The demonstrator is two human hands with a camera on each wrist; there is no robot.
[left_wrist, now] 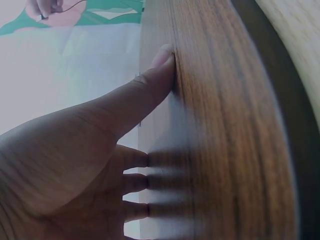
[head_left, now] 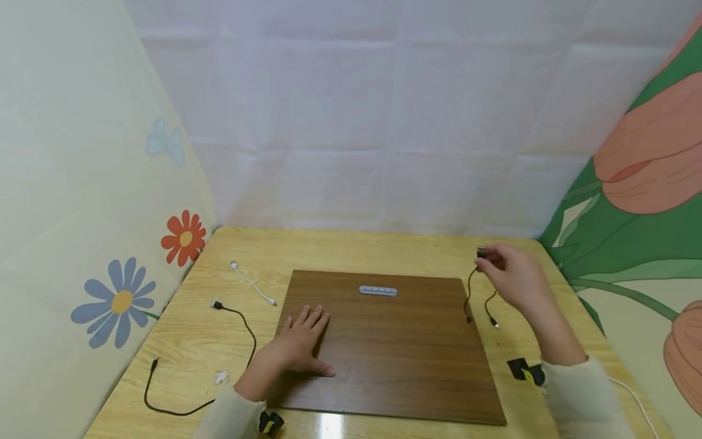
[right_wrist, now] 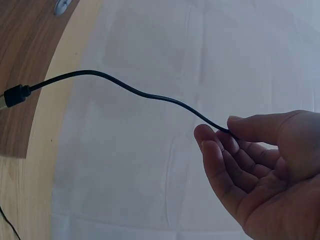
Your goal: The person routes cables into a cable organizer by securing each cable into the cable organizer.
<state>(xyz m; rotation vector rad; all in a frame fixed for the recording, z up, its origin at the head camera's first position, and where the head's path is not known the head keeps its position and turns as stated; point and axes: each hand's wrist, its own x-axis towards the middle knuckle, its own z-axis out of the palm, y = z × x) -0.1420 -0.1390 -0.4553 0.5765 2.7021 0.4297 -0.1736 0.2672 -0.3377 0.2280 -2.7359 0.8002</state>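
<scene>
The left hand (head_left: 296,347) lies spread on the board (head_left: 406,347), probably steadying it. The right hand (head_left: 515,277) pinches a black cable (right_wrist: 145,94), leaving one end dangling.

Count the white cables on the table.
2: a short white cable left of the brown board, and another white cord beyond the right sleeve, partly hidden. More may be out of sight.

Right hand (head_left: 512,277) pinching, thumb against fingers, wrist behind the grip. Left hand (head_left: 298,346) palm-down, fingers splayed, well left of it.
</scene>
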